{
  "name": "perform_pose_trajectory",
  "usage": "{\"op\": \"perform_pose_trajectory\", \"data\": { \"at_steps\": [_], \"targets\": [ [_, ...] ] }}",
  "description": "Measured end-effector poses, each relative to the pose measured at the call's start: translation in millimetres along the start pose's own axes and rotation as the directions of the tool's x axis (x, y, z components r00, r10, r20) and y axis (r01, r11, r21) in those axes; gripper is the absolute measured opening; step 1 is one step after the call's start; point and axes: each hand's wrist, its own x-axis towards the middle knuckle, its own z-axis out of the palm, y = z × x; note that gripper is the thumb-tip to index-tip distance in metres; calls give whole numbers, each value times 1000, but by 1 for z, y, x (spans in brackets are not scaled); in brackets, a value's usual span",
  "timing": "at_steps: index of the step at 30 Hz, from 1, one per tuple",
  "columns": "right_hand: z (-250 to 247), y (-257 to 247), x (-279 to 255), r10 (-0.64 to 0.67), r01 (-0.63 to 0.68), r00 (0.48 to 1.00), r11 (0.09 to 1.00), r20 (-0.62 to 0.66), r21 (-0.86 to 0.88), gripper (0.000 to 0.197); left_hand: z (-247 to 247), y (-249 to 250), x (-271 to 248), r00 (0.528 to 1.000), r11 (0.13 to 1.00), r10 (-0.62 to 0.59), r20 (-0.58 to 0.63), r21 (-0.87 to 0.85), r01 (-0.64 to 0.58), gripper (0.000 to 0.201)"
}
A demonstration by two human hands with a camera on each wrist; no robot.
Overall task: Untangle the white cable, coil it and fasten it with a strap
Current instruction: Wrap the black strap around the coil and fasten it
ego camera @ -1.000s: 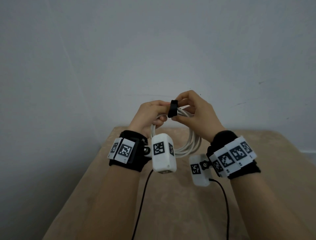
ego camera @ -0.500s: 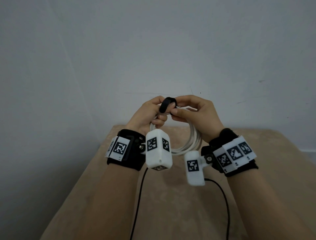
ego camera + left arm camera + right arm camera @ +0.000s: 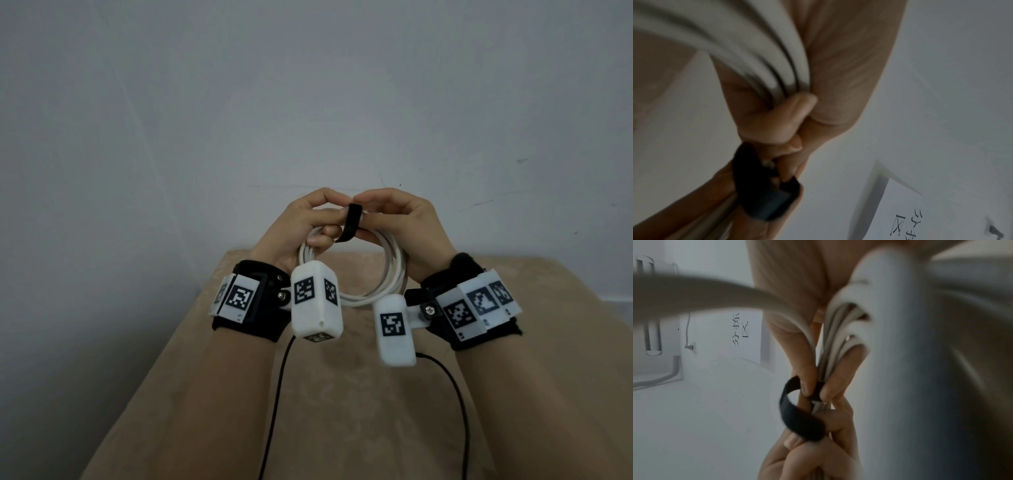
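The white cable hangs as a round coil of several loops, held up in the air over the table. A black strap wraps over the top of the bundle between my two hands. My left hand grips the coil's strands in curled fingers, just left of the strap. My right hand pinches the strap and the strands between thumb and fingertips. The strap's lower end hangs loose under the bundle.
A tan table lies below my forearms, with its far edge against a plain grey wall. Two thin black wires run from the wrist cameras back toward me. A paper sign with characters hangs on a wall.
My hands have risen slightly with the coil. The strap, tilted half a second ago, now stands upright across the bundle with its lower end hanging free.
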Motion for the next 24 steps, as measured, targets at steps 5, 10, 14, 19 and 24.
{"op": "perform_pose_trajectory", "data": {
  "at_steps": [5, 10, 14, 19, 24],
  "targets": [
    [0, -1, -1, -16, 15, 1000, 999, -19, -35, 23, 3, 1, 0, 1000, 1000, 4, -27, -28, -5, 25],
    [1, -3, -2, -35, 33, 999, 995, -21, -91, 22, 3, 2, -1, 1000, 1000, -18, -11, -7, 18, 16],
    [2, -5, -3, -45, 43, 999, 989, -14, -145, 19, 2, -2, -1, 999, 1000, 15, -34, 11, -15, 12],
    [1, -6, -3, -56, 55, 998, 982, -1, -179, 20, 1, -3, 1, 998, 999, 41, -48, 33, -39, 16],
    [1, -6, -4, -93, 93, 996, 970, 15, -224, 14, 1, -3, 1, 995, 993, 77, -64, 96, -70, 17]
  ]
}}
